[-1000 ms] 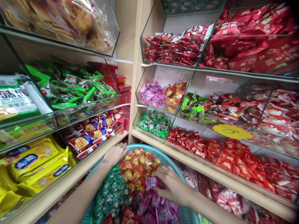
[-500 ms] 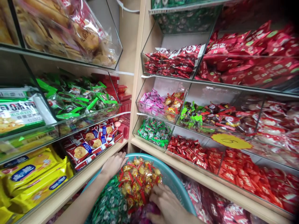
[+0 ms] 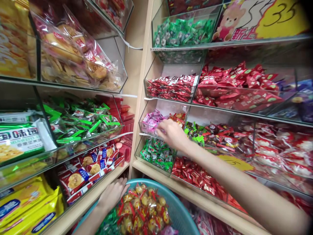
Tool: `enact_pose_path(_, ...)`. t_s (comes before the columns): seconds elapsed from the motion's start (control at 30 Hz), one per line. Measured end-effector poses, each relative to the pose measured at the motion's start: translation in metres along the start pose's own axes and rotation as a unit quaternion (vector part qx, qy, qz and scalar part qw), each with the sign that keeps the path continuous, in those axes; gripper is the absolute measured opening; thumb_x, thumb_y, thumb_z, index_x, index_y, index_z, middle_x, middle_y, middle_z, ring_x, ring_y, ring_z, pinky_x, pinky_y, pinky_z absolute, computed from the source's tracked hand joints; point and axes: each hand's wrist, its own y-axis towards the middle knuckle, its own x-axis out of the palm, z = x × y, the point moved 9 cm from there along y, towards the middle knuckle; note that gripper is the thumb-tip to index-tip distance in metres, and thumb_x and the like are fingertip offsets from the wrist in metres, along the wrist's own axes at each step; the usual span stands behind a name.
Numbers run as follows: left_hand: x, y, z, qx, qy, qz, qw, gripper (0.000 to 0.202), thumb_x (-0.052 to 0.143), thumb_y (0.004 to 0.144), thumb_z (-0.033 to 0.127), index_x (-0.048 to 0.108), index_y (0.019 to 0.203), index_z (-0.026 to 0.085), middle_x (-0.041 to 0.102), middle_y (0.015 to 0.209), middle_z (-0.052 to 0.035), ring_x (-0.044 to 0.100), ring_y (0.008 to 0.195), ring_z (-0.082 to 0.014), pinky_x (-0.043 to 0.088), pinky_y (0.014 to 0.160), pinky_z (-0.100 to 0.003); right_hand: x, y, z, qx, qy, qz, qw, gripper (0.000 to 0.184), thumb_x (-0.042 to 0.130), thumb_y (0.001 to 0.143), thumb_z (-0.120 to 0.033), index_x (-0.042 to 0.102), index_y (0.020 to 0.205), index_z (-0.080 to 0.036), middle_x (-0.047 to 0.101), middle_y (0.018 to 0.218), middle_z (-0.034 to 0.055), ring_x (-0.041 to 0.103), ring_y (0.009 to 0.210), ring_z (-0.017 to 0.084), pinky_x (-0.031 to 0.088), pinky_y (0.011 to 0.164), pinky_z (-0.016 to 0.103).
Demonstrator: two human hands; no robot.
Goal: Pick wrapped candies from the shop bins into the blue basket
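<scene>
A teal plastic basket sits low in front of me. In it lie gold candies in clear wrappers with red ends, green-wrapped candies and a little purple wrapping. My left hand rests at the basket's back left rim with its fingers bent over it. My right hand is raised at the front of a clear shelf bin, beside pink-wrapped candies. Its fingers are curled, and whatever they hold is hidden. More gold-and-red candies show behind that hand.
Wooden shelves meet in a corner, with clear bins on both sides. Below my right hand are green candies and red candies. Yellow packets and red-and-blue biscuit packs stand left. A yellow price tag hangs right.
My right hand has left the purple candies in the basket and risen to the pink-candy bin. My left hand stays at the rim. The view has tilted upward.
</scene>
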Motion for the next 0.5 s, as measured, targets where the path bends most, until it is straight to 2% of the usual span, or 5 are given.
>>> enact_pose_path(0.1,-0.002,0.000,0.001,-0.002,0.005,-0.005,1.000,0.045,0.026,0.093,0.033,0.055,0.123,0.015,0.064,0.116,-0.0134,0.058,0.109,-0.0257,0.048,0.091,-0.041,0.010,0.041,0.050,0.055,-0.092,-0.073,0.991,0.026,0.040,0.089,-0.015,0.064,0.098,-0.018,0.065,0.099,0.0101,0.055,0.096,0.021,0.038,0.080,0.029)
enact_pose_path(0.2,-0.006,-0.001,0.002,-0.012,0.006,-0.005,1.000,0.044,0.026,0.093,0.030,0.055,0.122,0.015,0.065,0.114,-0.0142,0.060,0.106,-0.0255,0.050,0.089,-0.041,0.029,0.061,0.082,0.088,-0.131,-0.146,0.977,0.028,0.042,0.087,-0.013,0.063,0.105,-0.019,0.066,0.103,0.0097,0.057,0.099,0.020,0.039,0.080,0.028)
enact_pose_path(0.37,-0.006,-0.003,0.003,-0.009,0.009,-0.006,1.000,0.044,0.027,0.093,0.028,0.055,0.124,0.015,0.063,0.118,-0.0141,0.060,0.107,-0.0267,0.051,0.088,-0.042,0.054,0.072,0.084,0.092,-0.139,-0.168,0.972,0.019,0.053,0.084,-0.024,0.066,0.097,-0.019,0.067,0.102,0.0100,0.058,0.100,0.022,0.039,0.085,0.033)
enact_pose_path(0.5,-0.001,-0.005,0.000,-0.014,0.013,-0.008,1.000,0.042,0.031,0.092,0.026,0.052,0.128,0.017,0.060,0.124,-0.0140,0.056,0.114,-0.0274,0.048,0.093,-0.042,0.063,0.073,0.086,0.105,-0.152,-0.169,0.968,0.021,0.051,0.082,-0.015,0.067,0.097,-0.015,0.066,0.104,0.0145,0.054,0.105,0.026,0.037,0.087,0.037)
